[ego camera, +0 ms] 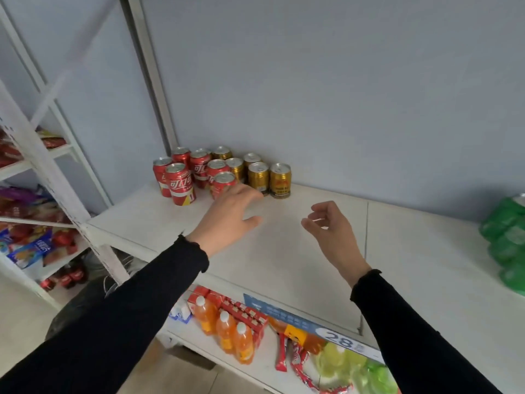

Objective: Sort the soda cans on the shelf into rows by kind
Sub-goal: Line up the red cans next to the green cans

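Several red cola cans stand bunched at the back left of the white shelf. To their right, against the wall, stand several gold cans. My left hand reaches out over the shelf with fingers spread, its fingertips at the nearest red can and partly covering it. My right hand hovers over the shelf's middle, fingers loosely curled, holding nothing. Both arms wear black sleeves.
Green cans or bottles sit at the shelf's right end. Below are orange drink bottles, red cartons and a price label. A white rack with snacks stands to the left. A grey wall backs the shelf.
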`<state>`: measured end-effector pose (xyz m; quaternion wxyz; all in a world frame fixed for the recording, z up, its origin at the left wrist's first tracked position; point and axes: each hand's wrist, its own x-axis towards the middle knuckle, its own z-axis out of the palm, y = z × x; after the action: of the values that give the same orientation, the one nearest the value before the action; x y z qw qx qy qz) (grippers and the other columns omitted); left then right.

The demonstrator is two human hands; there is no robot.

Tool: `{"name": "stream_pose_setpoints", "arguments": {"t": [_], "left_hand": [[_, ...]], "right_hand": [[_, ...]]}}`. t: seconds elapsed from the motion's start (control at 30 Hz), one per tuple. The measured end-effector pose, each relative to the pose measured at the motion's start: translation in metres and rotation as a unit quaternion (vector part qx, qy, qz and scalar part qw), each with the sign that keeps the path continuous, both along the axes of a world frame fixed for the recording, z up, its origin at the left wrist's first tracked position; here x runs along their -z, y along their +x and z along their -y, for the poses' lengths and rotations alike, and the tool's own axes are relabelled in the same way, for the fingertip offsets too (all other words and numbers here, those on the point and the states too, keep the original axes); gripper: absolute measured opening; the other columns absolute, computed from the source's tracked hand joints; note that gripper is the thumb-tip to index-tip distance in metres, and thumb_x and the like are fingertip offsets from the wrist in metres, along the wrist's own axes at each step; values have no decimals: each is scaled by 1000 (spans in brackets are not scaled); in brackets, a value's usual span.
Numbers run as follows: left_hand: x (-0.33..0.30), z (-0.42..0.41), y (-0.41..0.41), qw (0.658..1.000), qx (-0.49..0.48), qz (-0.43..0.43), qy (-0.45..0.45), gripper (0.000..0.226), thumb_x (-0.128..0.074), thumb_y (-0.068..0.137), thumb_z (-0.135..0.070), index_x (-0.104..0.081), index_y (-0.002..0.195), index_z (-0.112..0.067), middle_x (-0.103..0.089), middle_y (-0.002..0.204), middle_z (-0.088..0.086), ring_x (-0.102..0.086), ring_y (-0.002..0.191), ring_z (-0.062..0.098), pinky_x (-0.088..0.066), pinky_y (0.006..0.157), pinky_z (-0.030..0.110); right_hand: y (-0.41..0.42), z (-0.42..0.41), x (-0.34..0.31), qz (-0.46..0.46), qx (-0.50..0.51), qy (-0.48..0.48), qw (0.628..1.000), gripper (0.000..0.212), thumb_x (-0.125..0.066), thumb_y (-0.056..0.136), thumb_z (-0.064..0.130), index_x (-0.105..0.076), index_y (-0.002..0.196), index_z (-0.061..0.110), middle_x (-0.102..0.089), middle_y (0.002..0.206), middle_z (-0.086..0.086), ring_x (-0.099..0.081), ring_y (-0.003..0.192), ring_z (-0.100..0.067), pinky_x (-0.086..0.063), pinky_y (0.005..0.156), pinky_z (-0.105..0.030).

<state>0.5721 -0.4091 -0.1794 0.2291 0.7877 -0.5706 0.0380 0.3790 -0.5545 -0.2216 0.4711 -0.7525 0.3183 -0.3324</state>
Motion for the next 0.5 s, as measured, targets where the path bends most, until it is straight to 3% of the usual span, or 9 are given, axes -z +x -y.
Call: {"name": "stream_pose_setpoints", "arguments": {"t": [0.17,0.27,0.4,0.5], "left_hand": [[-11,-20,82,999,-23,-15,-22,52,-65,90,-7,-52,139,-22,-49,143,1,-43,133,21,-40,109,39],[-21,-10,123,999,-34,1,-5,60,-60,91,-2,-46,145,-22,-43,149,2,-39,137,21,-35,113,36],[-32,17,168,997,-24,46,51,69,-64,90,-7,-38,150,-27,-44,148,3,-40,135,27,-33,112,42],[-40,38,187,992,10,65,112,69,-71,88,-20,-40,149,-27,-47,147,4,-44,133,27,-33,112,42]], "right_hand": [[79,-25,11,-35,-38,33,998,42,-72,90,31,-53,126,20,-59,123,6,-60,109,-15,-50,87,-26],[123,-27,16,-50,-66,52,995,55,-73,90,26,-47,138,21,-52,137,5,-54,120,-15,-48,95,-30],[177,-20,20,-45,-111,58,991,73,-77,86,21,-37,147,23,-44,150,4,-44,133,-17,-42,110,-43],[206,-17,22,-33,-152,80,985,78,-80,82,18,-35,146,23,-48,144,7,-47,129,-12,-42,111,-38]]}}
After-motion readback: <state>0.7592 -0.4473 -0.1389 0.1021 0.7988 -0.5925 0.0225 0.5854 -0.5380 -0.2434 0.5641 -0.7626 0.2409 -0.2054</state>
